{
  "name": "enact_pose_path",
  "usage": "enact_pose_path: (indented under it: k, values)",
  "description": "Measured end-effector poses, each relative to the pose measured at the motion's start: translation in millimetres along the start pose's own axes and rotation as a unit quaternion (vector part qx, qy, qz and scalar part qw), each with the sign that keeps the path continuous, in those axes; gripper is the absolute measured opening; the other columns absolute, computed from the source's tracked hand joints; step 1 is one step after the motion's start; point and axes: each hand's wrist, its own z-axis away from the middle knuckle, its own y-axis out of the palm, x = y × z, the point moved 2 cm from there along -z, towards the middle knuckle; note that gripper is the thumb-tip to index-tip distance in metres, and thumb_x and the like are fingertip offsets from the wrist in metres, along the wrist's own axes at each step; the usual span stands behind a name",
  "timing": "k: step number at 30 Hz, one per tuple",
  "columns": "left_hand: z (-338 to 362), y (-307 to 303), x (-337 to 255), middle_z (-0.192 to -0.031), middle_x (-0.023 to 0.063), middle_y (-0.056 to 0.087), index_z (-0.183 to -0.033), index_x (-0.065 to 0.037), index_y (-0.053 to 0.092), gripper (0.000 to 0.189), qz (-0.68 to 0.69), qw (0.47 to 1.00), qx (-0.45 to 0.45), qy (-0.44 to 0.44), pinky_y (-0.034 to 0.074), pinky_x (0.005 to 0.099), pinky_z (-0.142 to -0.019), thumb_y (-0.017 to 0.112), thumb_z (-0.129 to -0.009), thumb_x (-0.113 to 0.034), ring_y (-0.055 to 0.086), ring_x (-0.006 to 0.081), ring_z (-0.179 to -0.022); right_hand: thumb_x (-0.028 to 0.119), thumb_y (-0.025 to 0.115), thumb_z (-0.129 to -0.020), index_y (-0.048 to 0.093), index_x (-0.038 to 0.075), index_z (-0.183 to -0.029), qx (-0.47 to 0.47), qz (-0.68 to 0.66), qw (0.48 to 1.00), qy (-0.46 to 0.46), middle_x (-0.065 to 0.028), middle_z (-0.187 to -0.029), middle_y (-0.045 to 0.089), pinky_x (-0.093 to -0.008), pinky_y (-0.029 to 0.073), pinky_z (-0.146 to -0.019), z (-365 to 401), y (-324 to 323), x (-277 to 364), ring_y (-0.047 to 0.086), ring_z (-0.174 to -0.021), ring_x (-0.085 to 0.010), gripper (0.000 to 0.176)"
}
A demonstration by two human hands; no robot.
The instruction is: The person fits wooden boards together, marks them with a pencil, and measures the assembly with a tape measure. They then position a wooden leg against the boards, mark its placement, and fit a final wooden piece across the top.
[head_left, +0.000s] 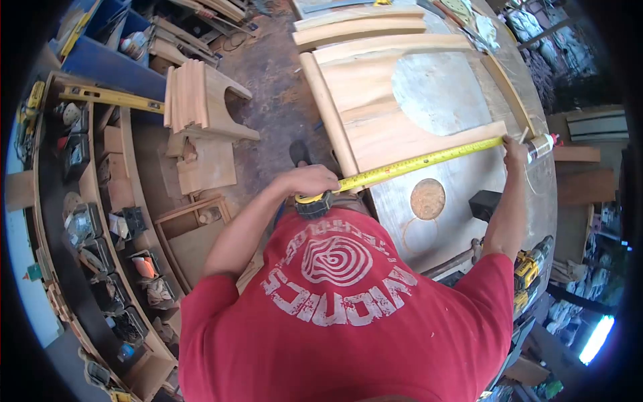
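A yellow tape measure blade [422, 161] stretches across the near side of a light wooden panel [358, 100] on the workbench. My left hand [308, 181] is closed around the black and yellow tape case [313, 205], just off the panel's left end. Over at the right, my right hand [514, 151] pinches the blade's far end beside the panel's corner. A white glue bottle with a red tip [541, 146] lies right next to that hand. The panel has a rounded cutout, through which the grey bench top [445, 90] shows.
Wooden strips [358, 27] lie at the bench's far side. Nearer are a round hole [427, 199], a black block [485, 205] and yellow drills [529, 268]. To the left stand a wooden stool-like piece [207, 100], a shelf with bins [100, 248] and a spirit level [114, 98].
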Motion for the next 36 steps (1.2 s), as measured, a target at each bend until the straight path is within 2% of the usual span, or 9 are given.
enact_pose_path:
  k: [1, 7, 10, 14, 15, 21, 23, 34, 36]
  values:
    - [-3, 3, 2, -0.096, 0.0186, 0.073, -0.102, 0.000, 0.074, 0.040, -0.004, 1.000, -0.006, 0.008, 0.049, 0.0394, -0.085, 0.054, -0.096, -0.033, 0.067, 0.0281, -0.092, 0.026, 0.080, -0.080, 0.069, -0.006, -0.095, -0.009, 0.001, 0.997, -0.081, -0.0082, -0.076, 0.068, -0.0306, 0.035, -0.037, -4, 5, -8, 0.050, -0.044, -0.0131, 0.036]
    - [-10, 12, -7, -0.104, 0.0191, 0.072, -0.105, 0.003, 0.072, 0.037, 0.039, 0.998, 0.032, -0.032, 0.048, 0.0376, -0.091, 0.053, -0.099, -0.029, 0.066, 0.0292, -0.102, 0.037, 0.085, -0.078, 0.076, -0.002, -0.087, -0.032, 0.148, 0.985, -0.084, -0.0059, -0.066, 0.063, -0.0349, 0.041, -0.042, -28, 15, -39, 0.053, -0.047, -0.0163, 0.041]
    - [-15, 13, 3, -0.103, 0.0185, 0.073, -0.106, 0.004, 0.071, 0.035, 0.033, 0.999, 0.015, 0.024, 0.048, 0.0378, -0.092, 0.054, -0.099, -0.026, 0.065, 0.0296, -0.100, 0.040, 0.084, -0.079, 0.077, -0.001, -0.088, -0.034, 0.172, 0.981, -0.087, -0.0077, -0.065, 0.064, -0.0365, 0.045, -0.046, -24, 6, -39, 0.058, -0.050, -0.0201, 0.042]
    - [-18, 11, -2, -0.104, 0.0155, 0.074, -0.114, 0.005, 0.070, 0.036, 0.061, 0.998, -0.030, -0.008, 0.049, 0.0349, -0.090, 0.053, -0.102, -0.025, 0.066, 0.0218, -0.097, 0.048, 0.080, -0.081, 0.080, 0.003, -0.089, -0.079, 0.232, 0.956, -0.160, -0.0127, -0.071, 0.071, -0.0385, 0.053, -0.058, -34, 13, -25, 0.068, -0.060, -0.0244, 0.046]
    - [-18, 11, -3, -0.104, 0.0154, 0.075, -0.114, 0.005, 0.070, 0.037, 0.081, 0.996, -0.027, -0.011, 0.049, 0.0344, -0.090, 0.053, -0.102, -0.026, 0.066, 0.0206, -0.097, 0.054, 0.077, -0.082, 0.080, 0.005, -0.092, -0.073, 0.236, 0.959, -0.140, -0.0191, -0.081, 0.075, -0.0411, 0.056, -0.072, -31, 13, -21, 0.074, -0.075, -0.0300, 0.051]
    - [-20, 13, -13, -0.101, 0.0152, 0.075, -0.109, 0.007, 0.071, 0.041, 0.082, 0.996, -0.028, -0.032, 0.050, 0.0335, -0.085, 0.057, -0.102, -0.031, 0.066, 0.0192, -0.094, 0.057, 0.075, -0.083, 0.080, 0.007, -0.098, -0.099, 0.243, 0.950, -0.169, -0.0242, -0.099, 0.074, -0.0462, 0.053, -0.089, -19, 11, 0, 0.071, -0.100, -0.0404, 0.052]
    - [-14, 8, -32, -0.099, 0.0155, 0.075, -0.107, 0.007, 0.071, 0.043, 0.069, 0.994, -0.019, -0.087, 0.050, 0.0334, -0.084, 0.057, -0.101, -0.033, 0.066, 0.0201, -0.092, 0.056, 0.074, -0.084, 0.080, 0.007, -0.100, -0.125, 0.266, 0.946, -0.139, -0.0237, -0.103, 0.074, -0.0471, 0.053, -0.091, -35, 18, -6, 0.070, -0.103, -0.0410, 0.052]
    - [-15, 18, -19, -0.091, 0.0207, 0.074, -0.105, 0.008, 0.070, 0.048, 0.017, 0.995, -0.080, -0.061, 0.051, 0.0400, -0.078, 0.057, -0.101, -0.039, 0.067, 0.0237, -0.082, 0.051, 0.071, -0.087, 0.075, 0.005, -0.112, -0.126, 0.309, 0.935, -0.122, -0.0243, -0.111, 0.072, -0.0505, 0.053, -0.095, -7, 4, 29, 0.068, -0.109, -0.0426, 0.053]
    - [-15, 15, -24, -0.088, 0.0219, 0.073, -0.103, 0.008, 0.070, 0.048, 0.002, 0.994, -0.089, -0.058, 0.051, 0.0399, -0.078, 0.056, -0.101, -0.039, 0.067, 0.0246, -0.081, 0.054, 0.067, -0.089, 0.076, 0.005, -0.102, -0.143, 0.310, 0.925, -0.168, -0.0217, -0.103, 0.074, -0.0495, 0.055, -0.090, -51, 7, 3, 0.070, -0.100, -0.0411, 0.052]
